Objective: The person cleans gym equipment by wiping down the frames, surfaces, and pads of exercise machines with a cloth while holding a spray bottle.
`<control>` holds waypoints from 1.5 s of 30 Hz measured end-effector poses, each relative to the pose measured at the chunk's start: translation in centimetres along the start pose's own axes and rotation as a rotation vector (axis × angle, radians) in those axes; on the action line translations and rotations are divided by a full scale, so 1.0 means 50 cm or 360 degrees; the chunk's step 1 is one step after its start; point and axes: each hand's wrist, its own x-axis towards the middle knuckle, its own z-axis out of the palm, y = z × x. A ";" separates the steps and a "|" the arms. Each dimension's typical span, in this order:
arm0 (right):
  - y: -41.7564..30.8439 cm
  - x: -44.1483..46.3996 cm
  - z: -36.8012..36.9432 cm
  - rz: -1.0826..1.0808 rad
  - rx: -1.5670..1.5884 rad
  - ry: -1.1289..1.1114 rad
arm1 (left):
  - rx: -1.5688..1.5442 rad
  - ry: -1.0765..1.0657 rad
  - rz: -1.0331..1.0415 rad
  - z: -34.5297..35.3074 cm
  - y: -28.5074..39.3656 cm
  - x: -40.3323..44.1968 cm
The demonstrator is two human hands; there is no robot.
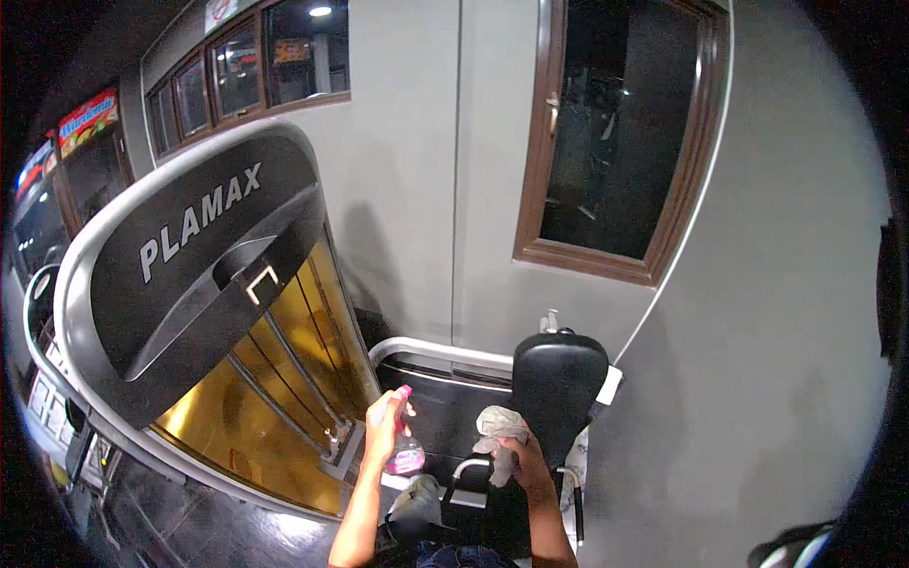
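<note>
My left hand (pixel 383 423) is wrapped round a spray bottle (pixel 406 458) with a pink top and pink liquid, low in the middle of the view. To its right, my right hand (pixel 532 458) grips a crumpled grey-white cloth (pixel 500 426), part of which hangs below the fingers. Just behind and to the right of the cloth stands a black padded backrest (pixel 561 383) of a gym machine. The two hands are apart, and the cloth does not touch the bottle.
A large machine housing (pixel 204 227) marked PLAMAX, with yellow panels and metal rods, rises at the left. A silver frame tube (pixel 445 351) runs along the grey wall (pixel 407 189). A brown-framed window (pixel 615 133) is above. Black handles flank the seat area.
</note>
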 end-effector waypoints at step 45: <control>-0.036 1.014 0.438 0.0557 0.0128 -0.0499 | 0.0686 0.0712 0.0040 -0.181 0.048 0.653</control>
